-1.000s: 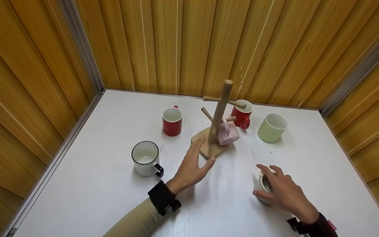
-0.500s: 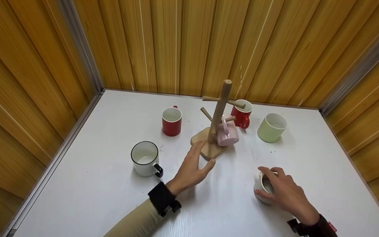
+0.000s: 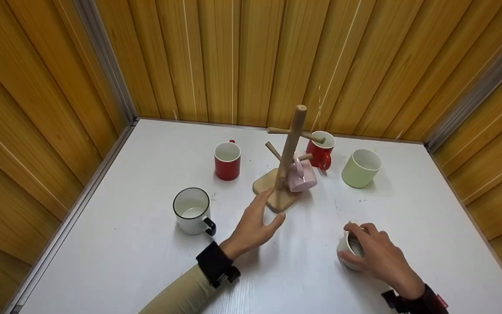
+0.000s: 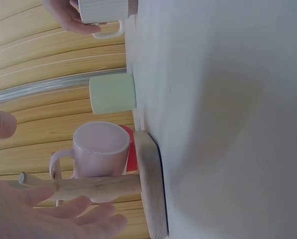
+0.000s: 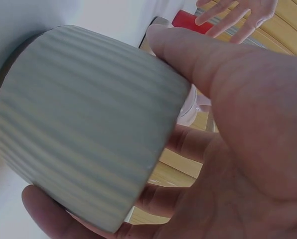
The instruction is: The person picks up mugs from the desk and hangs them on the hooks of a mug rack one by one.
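I note the ribbed mug [image 5: 88, 124] right of the wooden rack [image 3: 290, 150], gripped by the right hand [image 3: 380, 256], left hand [image 3: 251, 229] spread near the rack; probably stiff, chippable, best held round its body.

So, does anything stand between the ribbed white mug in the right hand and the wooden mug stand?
Nothing visible stands on the white tabletop between them. The wooden stand has a glossy pink mug on its right, and the left hand near its base.
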`<state>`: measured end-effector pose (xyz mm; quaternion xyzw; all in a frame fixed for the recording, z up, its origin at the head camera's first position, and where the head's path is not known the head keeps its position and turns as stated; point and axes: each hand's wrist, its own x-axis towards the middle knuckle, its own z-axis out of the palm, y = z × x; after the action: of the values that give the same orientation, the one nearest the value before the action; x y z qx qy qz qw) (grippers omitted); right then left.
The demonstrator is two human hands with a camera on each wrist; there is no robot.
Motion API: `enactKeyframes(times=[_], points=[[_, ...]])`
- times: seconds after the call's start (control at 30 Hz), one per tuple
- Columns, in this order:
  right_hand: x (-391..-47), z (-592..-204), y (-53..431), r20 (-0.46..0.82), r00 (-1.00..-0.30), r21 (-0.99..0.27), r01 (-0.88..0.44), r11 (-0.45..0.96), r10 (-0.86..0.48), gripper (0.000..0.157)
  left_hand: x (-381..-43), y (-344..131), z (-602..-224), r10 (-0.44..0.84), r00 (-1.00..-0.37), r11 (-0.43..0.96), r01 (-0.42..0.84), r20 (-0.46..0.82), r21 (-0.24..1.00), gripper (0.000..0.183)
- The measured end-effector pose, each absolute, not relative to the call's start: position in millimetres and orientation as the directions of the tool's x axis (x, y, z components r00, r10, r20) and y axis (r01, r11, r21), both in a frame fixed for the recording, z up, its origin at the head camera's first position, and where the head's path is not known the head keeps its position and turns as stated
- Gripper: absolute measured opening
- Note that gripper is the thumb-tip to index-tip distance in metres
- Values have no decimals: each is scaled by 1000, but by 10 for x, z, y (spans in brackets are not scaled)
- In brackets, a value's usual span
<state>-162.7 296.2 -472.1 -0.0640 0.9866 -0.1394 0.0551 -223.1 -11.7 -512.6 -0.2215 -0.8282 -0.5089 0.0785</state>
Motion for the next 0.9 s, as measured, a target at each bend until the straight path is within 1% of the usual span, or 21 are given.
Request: enactKeyframes(times=[0.13,0.5,0.7,0.9], points=[[-1625,-4723,2962,-79,-986,-285,-118,951,-146,61,-2227,-118,-5136,294,-889,375,446,353,812,68],[-1667,-4727,2960,-106,-985,-272,-102,957,-136,59,-2216,-124,-5130,291,-909,394,399,300,828,70],[-1649,-4728,2962,-89,-986,-281,-108,954,-138,54,-2222,-122,-5141,299,-906,391,401,298,828,70],[-1657,-4725,2975,-72,-987,-288,-119,950,-146,54,-2221,-120,-5132,298,-902,386,413,312,825,70]])
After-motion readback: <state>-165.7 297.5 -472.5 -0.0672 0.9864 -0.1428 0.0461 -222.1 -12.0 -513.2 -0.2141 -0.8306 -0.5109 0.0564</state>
